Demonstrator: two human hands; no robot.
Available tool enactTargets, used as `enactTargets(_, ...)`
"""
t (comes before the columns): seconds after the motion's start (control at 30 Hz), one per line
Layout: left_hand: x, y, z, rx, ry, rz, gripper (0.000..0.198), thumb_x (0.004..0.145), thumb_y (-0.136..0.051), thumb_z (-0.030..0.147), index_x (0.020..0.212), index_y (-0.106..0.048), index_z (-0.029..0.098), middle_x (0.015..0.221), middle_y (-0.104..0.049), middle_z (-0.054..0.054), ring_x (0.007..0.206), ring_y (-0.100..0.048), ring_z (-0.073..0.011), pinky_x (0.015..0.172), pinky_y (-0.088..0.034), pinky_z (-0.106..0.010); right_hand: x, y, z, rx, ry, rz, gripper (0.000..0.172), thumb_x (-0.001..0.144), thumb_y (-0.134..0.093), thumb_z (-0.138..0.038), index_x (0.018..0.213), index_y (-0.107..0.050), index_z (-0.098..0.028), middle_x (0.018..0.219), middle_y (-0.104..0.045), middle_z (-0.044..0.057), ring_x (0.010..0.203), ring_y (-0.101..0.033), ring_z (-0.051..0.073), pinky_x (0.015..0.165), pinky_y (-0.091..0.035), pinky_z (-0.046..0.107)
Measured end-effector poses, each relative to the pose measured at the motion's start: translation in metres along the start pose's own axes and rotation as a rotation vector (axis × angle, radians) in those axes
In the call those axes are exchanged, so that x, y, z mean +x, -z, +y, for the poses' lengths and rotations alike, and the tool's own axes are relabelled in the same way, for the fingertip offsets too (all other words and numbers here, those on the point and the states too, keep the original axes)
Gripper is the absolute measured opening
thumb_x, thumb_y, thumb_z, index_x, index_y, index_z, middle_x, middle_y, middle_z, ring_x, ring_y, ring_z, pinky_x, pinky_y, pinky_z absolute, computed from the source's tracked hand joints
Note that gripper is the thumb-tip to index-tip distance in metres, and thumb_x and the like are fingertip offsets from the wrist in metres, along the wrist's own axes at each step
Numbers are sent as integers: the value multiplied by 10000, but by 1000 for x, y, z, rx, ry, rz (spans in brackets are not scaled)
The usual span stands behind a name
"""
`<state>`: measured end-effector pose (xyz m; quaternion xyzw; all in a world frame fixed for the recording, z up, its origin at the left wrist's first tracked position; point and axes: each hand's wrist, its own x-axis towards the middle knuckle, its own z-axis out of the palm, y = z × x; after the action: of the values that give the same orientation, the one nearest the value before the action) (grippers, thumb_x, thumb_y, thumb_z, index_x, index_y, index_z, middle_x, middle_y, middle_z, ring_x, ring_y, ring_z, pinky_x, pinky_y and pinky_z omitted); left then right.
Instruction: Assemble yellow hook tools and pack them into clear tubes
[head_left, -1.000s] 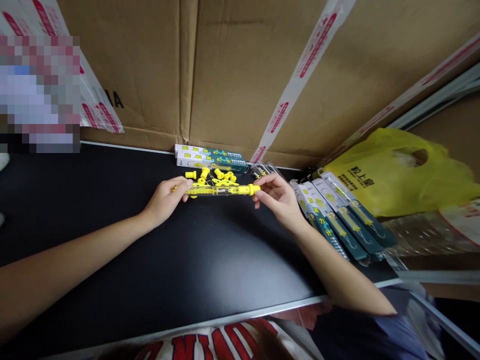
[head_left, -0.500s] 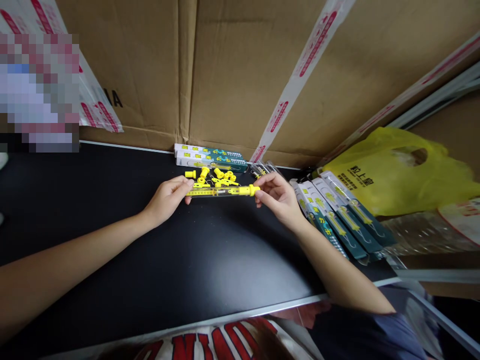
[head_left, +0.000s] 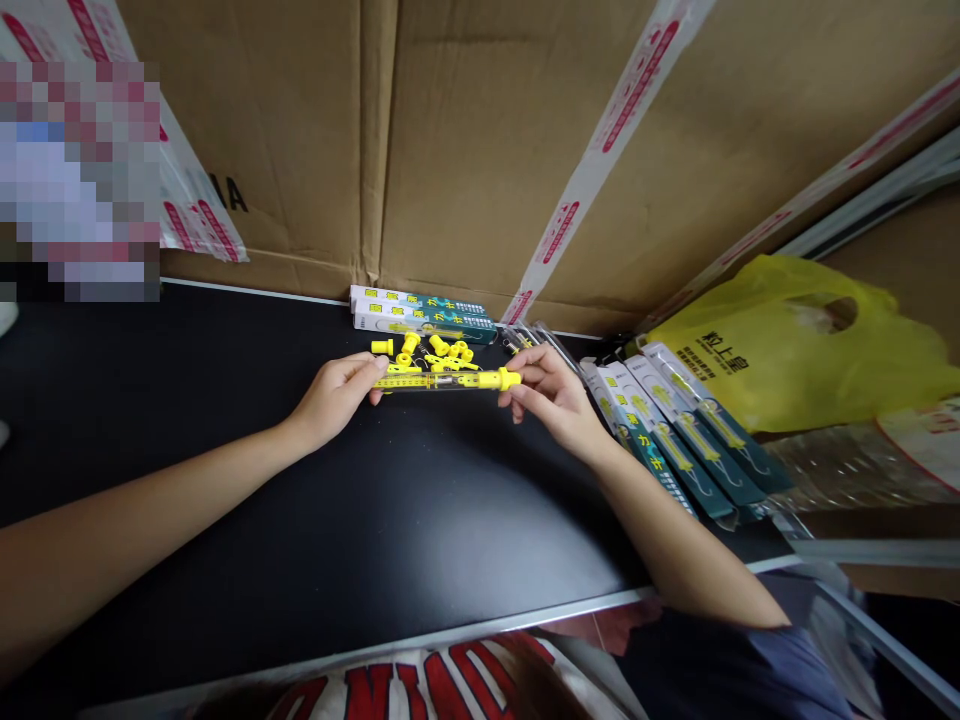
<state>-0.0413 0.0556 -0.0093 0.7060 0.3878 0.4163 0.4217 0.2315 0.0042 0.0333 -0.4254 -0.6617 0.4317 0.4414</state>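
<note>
A clear-tubed spring scale (head_left: 450, 381) with a yellow printed strip inside lies level between my two hands, above the black table. My left hand (head_left: 341, 398) is closed around its left end and covers that end. At the other end, my right hand (head_left: 551, 393) pinches the yellow cap with thumb and fingers. Just behind the scale lie several loose yellow caps (head_left: 439, 345) and other small yellow parts, with a dark spring (head_left: 422, 350) among them. Several clear tubes (head_left: 551, 340) rest beyond my right hand.
Printed boxes (head_left: 420, 318) lie along the back edge of the black table (head_left: 360, 540), against a large taped carton (head_left: 480, 150). More packaged spring scales (head_left: 675, 430) are lined up on the right, beside a yellow plastic bag (head_left: 810, 350). A pixelated patch covers the upper left.
Both hands keep their hold on the spring scale. The fingers of my right hand have shifted slightly around the yellow cap. Everything else looks the same apart from a slight shift of the view.
</note>
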Motion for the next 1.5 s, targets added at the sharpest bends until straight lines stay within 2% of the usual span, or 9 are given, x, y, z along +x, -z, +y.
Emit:
enactTargets(0.23,0,0,0,-16,-4,-7,399,902,-409,355,553,-493,182,633,-487,8,665,-474,-144,682,-341,-275,1,2,4,-64,-17,-5,270,925,-507,-445,822,-461,-199,616,-636,-19,419,-428,62,406,-332,194)
enactTargets(0.47,0,0,-1,-20,-7,-12,408,905,-403,359,543,-479,186,629,-483,9,656,-469,-145,678,-337,-283,0,3,4,-84,-42,-12,254,904,-538,-456,897,-475,-211,663,-619,-30,447,-431,69,385,-337,175)
enactTargets(0.6,0,0,-2,-20,-2,-10,413,909,-405,367,545,-480,185,627,-474,13,654,-469,-142,680,-338,-281,-1,3,5,-167,-32,-26,368,940,-431,-508,759,-480,-191,630,-594,-11,453,-423,69,392,-342,181)
enactTargets(0.7,0,0,-2,-25,-8,-13,420,911,-406,362,535,-469,186,635,-477,10,662,-472,-143,683,-339,-280,-1,4,5,-159,-35,-15,422,955,-332,-551,799,-493,-193,633,-591,-5,460,-434,80,388,-337,187)
enactTargets(0.87,0,0,-2,-28,-9,-13,418,914,-403,368,543,-470,186,629,-477,10,661,-472,-144,683,-339,-284,-2,4,4,-141,-48,-22,266,924,-490,-478,888,-468,-215,668,-605,-26,471,-433,79,397,-337,178)
enactTargets(1.03,0,0,-3,-22,4,-14,400,912,-405,375,572,-495,184,613,-466,18,639,-460,-141,674,-337,-286,-2,4,6,-232,-36,-15,434,963,-341,-523,733,-491,-187,616,-577,-1,456,-419,78,392,-336,190)
enactTargets(1.23,1,-1,-2,-21,-5,-15,417,911,-401,371,541,-471,189,616,-472,12,648,-469,-145,679,-342,-287,-3,5,6,-150,-39,-44,252,920,-501,-465,896,-462,-218,674,-600,-27,477,-430,83,396,-328,181)
enactTargets(1.37,0,-1,0,-15,5,-14,413,906,-401,371,544,-478,189,614,-474,13,635,-462,-143,671,-339,-288,-4,4,7,-260,-22,-45,377,974,-360,-475,766,-494,-190,647,-575,0,489,-428,80,417,-345,190)
enactTargets(1.5,1,0,-1,-25,1,-14,417,906,-403,367,533,-470,190,621,-478,11,645,-472,-142,678,-345,-284,-4,3,7,-205,32,-30,322,904,-538,-447,1136,-467,-236,951,-588,38,665,-536,108,468,-430,194)
